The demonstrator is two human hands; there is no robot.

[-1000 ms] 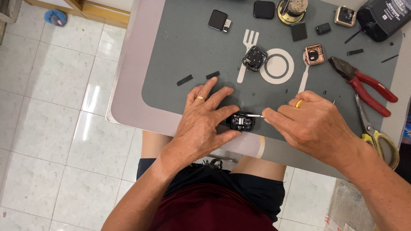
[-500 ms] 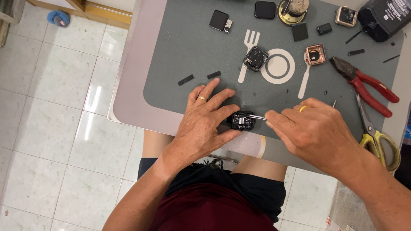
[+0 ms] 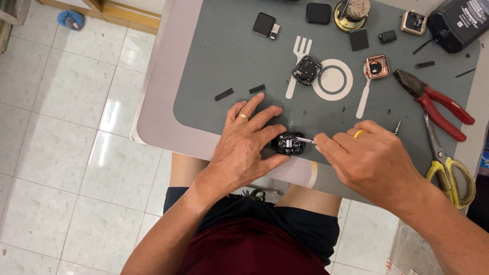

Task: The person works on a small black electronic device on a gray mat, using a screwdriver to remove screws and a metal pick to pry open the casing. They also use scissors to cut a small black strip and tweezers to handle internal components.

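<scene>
Barely shifting since a second ago: right hand (image 3: 374, 163) sliding a touch to the right and nearer, left hand (image 3: 244, 145) staying put on the small black watch body (image 3: 290, 143). Pinching that watch body between left thumb and fingers, clamped on its left side, pressing it down on the near edge of the grey mat (image 3: 229, 61). Gripping a thin metal tool (image 3: 304, 139) in the right fingers, closed tight around it, tip poking into the right side of the open watch body. Wearing a gold ring on each hand.

Sitting further back on the mat: another opened black watch case (image 3: 307, 70) lying on the printed fork-and-plate design, a rose-gold watch case (image 3: 377, 66) just to the right of it, two black screens (image 3: 266, 24) up at the far edge. Lying off to the right: red-handled pliers (image 3: 433, 99), with yellow-handled scissors (image 3: 448, 163) nearer. Scattering around the mat: a couple of small black strips (image 3: 224, 94) just beyond the left hand. Resting on a pale surface (image 3: 158, 102) over white floor tiles, mat covering most of it.
</scene>
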